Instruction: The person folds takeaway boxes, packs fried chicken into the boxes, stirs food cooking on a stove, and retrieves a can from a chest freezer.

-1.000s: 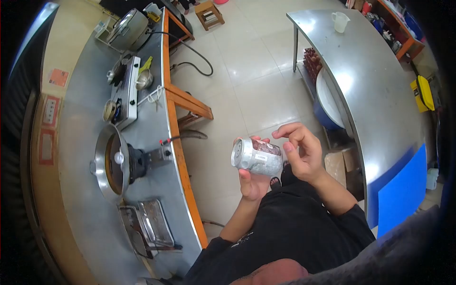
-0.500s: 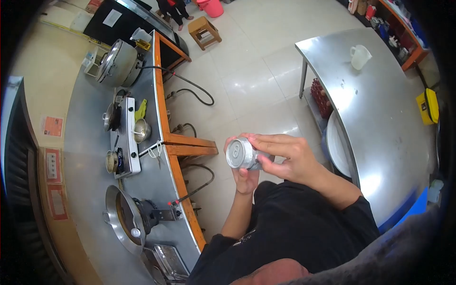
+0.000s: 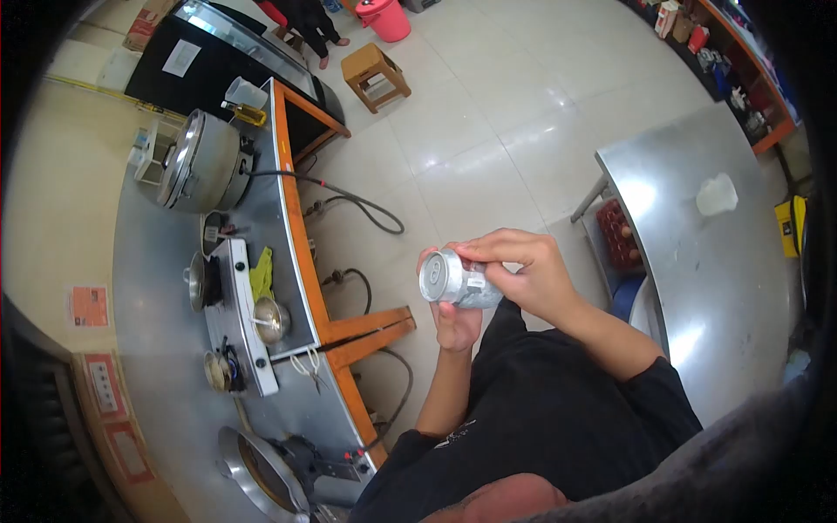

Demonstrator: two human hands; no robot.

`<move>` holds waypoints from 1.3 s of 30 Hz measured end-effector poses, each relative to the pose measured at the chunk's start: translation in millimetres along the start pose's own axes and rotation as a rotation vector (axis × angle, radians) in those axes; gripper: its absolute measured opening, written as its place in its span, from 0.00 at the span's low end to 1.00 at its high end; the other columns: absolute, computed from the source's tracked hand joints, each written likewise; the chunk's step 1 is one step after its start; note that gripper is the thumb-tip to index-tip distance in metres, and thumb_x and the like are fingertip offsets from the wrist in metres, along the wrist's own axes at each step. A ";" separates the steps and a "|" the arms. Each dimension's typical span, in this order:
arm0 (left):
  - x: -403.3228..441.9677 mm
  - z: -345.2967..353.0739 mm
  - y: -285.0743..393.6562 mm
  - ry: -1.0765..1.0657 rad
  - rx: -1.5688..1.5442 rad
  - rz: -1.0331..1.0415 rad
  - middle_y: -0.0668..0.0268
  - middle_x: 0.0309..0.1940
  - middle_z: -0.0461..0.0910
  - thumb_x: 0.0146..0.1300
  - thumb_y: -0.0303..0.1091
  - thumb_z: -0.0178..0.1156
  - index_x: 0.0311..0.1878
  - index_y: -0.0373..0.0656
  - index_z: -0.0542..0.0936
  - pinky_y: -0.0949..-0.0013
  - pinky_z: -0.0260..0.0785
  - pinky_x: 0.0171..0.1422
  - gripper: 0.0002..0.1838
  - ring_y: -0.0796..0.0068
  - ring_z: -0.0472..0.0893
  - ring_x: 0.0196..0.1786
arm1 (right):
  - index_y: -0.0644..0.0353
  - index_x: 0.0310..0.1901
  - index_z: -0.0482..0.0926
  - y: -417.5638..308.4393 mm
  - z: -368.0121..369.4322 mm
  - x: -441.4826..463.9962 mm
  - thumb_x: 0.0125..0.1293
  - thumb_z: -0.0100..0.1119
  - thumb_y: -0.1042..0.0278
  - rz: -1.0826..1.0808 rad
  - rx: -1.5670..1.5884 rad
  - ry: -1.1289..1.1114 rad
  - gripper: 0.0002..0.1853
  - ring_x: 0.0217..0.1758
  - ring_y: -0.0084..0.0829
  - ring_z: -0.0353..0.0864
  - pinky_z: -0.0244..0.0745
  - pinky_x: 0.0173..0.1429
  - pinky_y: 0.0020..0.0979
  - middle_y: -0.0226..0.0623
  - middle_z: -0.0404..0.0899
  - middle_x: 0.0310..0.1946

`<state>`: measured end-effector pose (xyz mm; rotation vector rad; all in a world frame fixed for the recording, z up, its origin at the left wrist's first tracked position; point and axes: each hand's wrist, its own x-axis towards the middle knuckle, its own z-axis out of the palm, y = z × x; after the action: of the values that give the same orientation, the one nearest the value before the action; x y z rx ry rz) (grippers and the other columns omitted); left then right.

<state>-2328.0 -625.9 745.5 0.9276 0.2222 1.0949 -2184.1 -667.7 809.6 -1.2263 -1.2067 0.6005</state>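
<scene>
A silver drink can (image 3: pixel 462 286) is held in front of my body, above the floor, lying tilted with its tab end facing the left. My left hand (image 3: pixel 455 326) grips it from the far and near sides, the thumb at the rim below and fingertips showing at the upper edge. On the can's side lie the fingers and thumb of my right hand (image 3: pixel 534 272), closed on its wall. Part of the printed side, with red and a small white label, shows between the hands. The tab end looks closed.
Along the left counter stand a wok (image 3: pixel 253 466), a white gas stove (image 3: pixel 241 314), a small metal pot (image 3: pixel 271 319), scissors (image 3: pixel 307 367) and a large cooker (image 3: pixel 205 161). A steel table (image 3: pixel 689 253) at right bears a plastic jug (image 3: pixel 717 195). A stool (image 3: pixel 373 74) and another person's legs (image 3: pixel 311 30) are farther off.
The head view has turned, so counter and table sit lower in the picture. The can has rotated slightly, showing more of its printed side. Both hands still hold it.
</scene>
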 end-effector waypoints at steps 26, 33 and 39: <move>634.4 -44.3 -136.4 -0.059 0.028 0.026 0.56 0.62 0.63 0.61 0.57 0.61 0.71 0.48 0.53 0.55 0.62 0.66 0.43 0.60 0.66 0.64 | 0.62 0.37 0.77 193.4 -150.7 601.1 0.48 0.65 0.80 -0.163 -0.062 -0.144 0.13 0.46 0.35 0.80 0.76 0.50 0.32 0.42 0.80 0.43; 791.4 -103.4 -154.4 0.019 0.127 0.089 0.55 0.61 0.64 0.61 0.57 0.61 0.71 0.47 0.53 0.57 0.61 0.67 0.44 0.60 0.66 0.64 | 0.63 0.35 0.75 265.1 -127.5 760.7 0.49 0.59 0.84 -0.050 0.013 -0.204 0.10 0.49 0.36 0.80 0.78 0.54 0.32 0.41 0.76 0.40; 939.6 -163.6 -162.9 0.047 0.071 0.128 0.55 0.63 0.63 0.62 0.55 0.59 0.71 0.43 0.52 0.58 0.58 0.70 0.43 0.60 0.65 0.66 | 0.60 0.36 0.74 317.0 -95.3 909.4 0.50 0.60 0.79 -0.120 -0.075 -0.152 0.10 0.38 0.36 0.78 0.75 0.43 0.32 0.38 0.76 0.35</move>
<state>-1865.1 223.0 780.5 0.9906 0.2442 1.2346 -1733.2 187.2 858.8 -1.1773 -1.4310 0.5718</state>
